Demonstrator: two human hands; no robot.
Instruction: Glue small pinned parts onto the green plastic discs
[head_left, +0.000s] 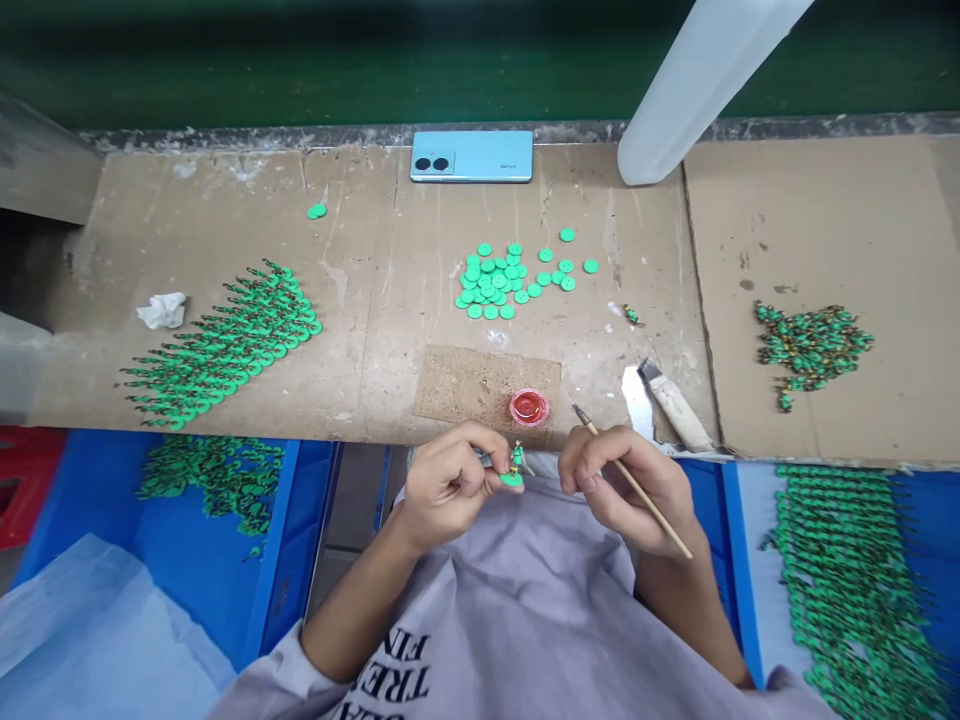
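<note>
My left hand pinches a small green figurine by its round green base, holding it upright just off the table's front edge. My right hand grips a thin wooden brush, its dark tip pointing up and left over the table edge. Between the hands, a little beyond them, a small round dish of red liquid stands on a brown rectangular board. Green round discs lie loosely grouped farther back. The brush tip and the figurine are apart.
Standing figurines fill the left; a figurine pile lies right. A phone rests at the back beside a white post. A wide blade tool lies near the front edge. Blue bins with figurines flank my body.
</note>
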